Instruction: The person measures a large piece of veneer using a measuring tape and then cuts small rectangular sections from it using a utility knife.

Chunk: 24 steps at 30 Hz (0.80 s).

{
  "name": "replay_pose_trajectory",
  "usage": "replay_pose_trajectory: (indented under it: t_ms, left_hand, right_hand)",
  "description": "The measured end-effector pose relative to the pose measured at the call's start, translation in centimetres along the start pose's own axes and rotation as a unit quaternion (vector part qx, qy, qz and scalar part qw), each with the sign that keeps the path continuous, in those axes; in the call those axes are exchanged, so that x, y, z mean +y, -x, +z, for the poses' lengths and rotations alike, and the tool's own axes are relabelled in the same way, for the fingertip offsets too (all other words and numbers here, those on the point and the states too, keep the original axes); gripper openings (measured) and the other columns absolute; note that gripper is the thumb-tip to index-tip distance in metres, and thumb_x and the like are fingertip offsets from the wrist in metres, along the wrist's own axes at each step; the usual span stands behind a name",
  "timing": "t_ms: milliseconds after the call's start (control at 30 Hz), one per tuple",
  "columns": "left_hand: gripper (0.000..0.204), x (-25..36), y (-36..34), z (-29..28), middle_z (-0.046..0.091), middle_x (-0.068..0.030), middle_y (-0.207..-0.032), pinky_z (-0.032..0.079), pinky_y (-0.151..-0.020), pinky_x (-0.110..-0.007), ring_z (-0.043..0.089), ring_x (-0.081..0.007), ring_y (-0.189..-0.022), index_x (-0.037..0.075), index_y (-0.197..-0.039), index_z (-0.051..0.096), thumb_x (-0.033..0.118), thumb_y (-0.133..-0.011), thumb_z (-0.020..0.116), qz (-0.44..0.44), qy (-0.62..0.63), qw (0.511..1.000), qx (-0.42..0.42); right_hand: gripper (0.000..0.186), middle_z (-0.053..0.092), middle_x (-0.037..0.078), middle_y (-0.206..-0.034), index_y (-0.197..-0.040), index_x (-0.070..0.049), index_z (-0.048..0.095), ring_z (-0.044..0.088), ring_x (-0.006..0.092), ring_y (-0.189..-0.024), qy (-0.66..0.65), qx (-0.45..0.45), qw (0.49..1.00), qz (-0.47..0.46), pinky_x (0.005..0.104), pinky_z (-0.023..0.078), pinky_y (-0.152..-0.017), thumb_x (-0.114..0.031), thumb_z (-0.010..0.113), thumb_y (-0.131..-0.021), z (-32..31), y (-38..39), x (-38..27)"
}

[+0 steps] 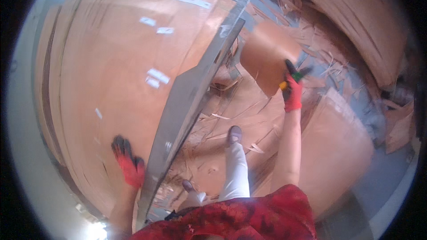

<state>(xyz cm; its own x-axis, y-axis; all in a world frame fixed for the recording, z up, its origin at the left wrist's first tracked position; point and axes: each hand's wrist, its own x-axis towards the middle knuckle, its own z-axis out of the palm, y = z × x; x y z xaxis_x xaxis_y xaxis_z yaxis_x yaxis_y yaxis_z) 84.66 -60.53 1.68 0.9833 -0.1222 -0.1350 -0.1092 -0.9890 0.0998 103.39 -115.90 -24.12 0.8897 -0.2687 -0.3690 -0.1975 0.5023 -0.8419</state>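
My left hand [126, 160], in a red and dark glove, lies with fingers apart on a large pale-brown veneer sheet [106, 53] marked with several short white strips. The sheet rests on a raised stack along a grey edge [186, 106]. My right hand [291, 86], gloved alike, grips a small yellow-and-green tool [284, 84]. Just beyond its fingers is a darker brown veneer piece [264, 51]; I cannot tell whether they touch.
Torn veneer scraps [204, 146] cover the floor around my shoes [235, 133]. More large sheets [338, 146] lie at my right, and curved stacked sheets [356, 18] fill the upper right. A pale wall or floor [20, 106] borders the far left.
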Motion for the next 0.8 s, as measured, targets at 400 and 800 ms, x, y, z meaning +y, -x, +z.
replay_pose_trajectory:
  t_ms: [400,800]
  left_hand:
    - [0.064,-0.3,1.2,-3.8,0.045,-0.0253,-0.149,0.023,-0.121,-0.057,0.036,-0.0429,-0.143,0.005,-0.140,0.055,0.031,-0.084,0.072,-0.012,0.139,0.982,0.131]
    - [0.050,-11.9,32.7,-9.8,0.059,-0.0167,-0.136,0.045,-0.110,-0.040,0.058,-0.0282,-0.126,0.004,-0.142,0.054,0.031,-0.101,0.062,-0.194,0.617,0.701,0.300]
  right_hand:
    - [0.039,0.066,0.011,-0.118,-0.133,-0.002,0.063,0.062,0.0187,-0.099,0.229,-0.041,0.892,-0.389,0.0315,0.051,-0.083,-0.011,0.067,-0.096,19.0,17.2,-34.1]
    - [0.045,0.060,0.016,-0.138,-0.137,-0.003,0.059,0.057,0.0284,-0.126,0.285,-0.410,0.631,-0.594,0.0399,0.046,-0.105,-0.005,0.058,-0.092,56.2,60.8,-16.9]
